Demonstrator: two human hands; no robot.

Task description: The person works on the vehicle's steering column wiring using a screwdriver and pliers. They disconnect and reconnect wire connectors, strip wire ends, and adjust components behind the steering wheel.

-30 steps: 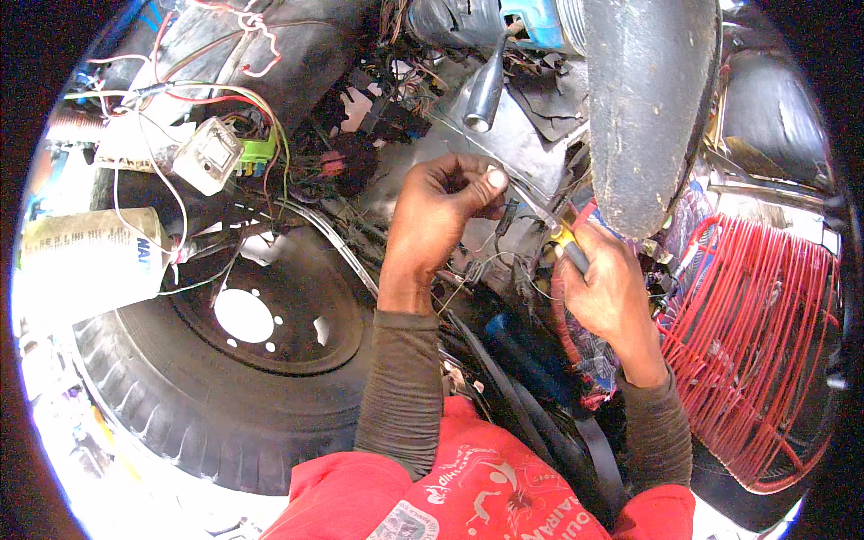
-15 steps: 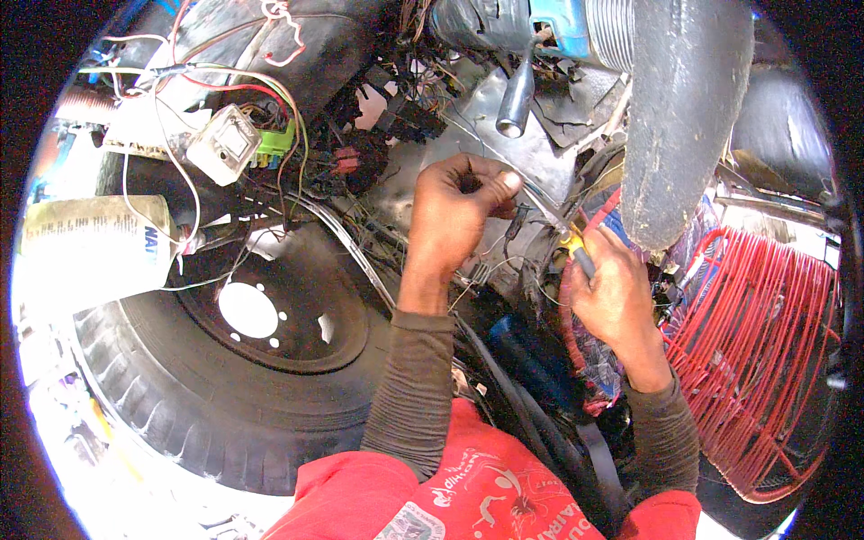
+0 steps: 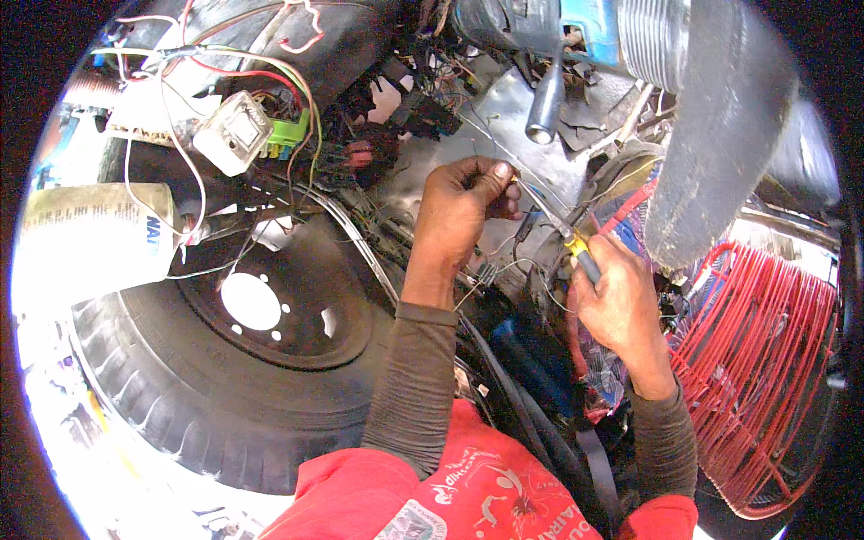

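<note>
My left hand is pinched around thin wire above a cluttered, dusty metal surface. My right hand grips pliers with yellow and grey handles; their slim metal jaws point up-left, close to my left fingertips. A red strap-like strip lies just beyond the pliers. Tangled dark wires surround both hands, and a black tapered lever points down above them.
A tyre on a rim, a translucent container and a grey device with green connector are at left. A long black padded piece, red wire frame and blue housing are at right and top.
The view has shifted, so the surroundings appear farther right. My hands, still gripping, sit slightly left relative to the lever compared with a second ago.
</note>
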